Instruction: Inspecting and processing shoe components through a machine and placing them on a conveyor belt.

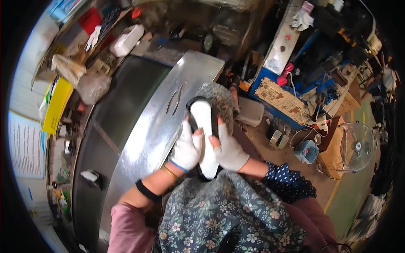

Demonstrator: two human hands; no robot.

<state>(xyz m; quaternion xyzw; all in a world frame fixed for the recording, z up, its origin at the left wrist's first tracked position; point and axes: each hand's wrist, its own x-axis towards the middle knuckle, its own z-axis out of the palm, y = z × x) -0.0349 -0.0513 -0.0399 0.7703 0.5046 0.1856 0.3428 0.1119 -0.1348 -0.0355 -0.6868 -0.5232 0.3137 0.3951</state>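
Observation:
Between my two hands, over my lap, is a black shoe with a long white sole-shaped face turned up. I cannot tell whether that white part is an insole or the underside. My left hand, in a white fingerless glove, grips the shoe's left edge with the thumb on the white face. My right hand, gloved alike, clasps the opposite edge, thumb also on top. Just beyond the shoe's far end lies a fuzzy grey pad. A pair of metal pincers rests on the shiny metal bench to the left.
A dark conveyor belt runs left of the bench, carrying a black-and-white shoe. Beyond it, a shelf holds a yellow box and a plastic bag. At right stand a blue-framed machine, a blue bucket and a fan.

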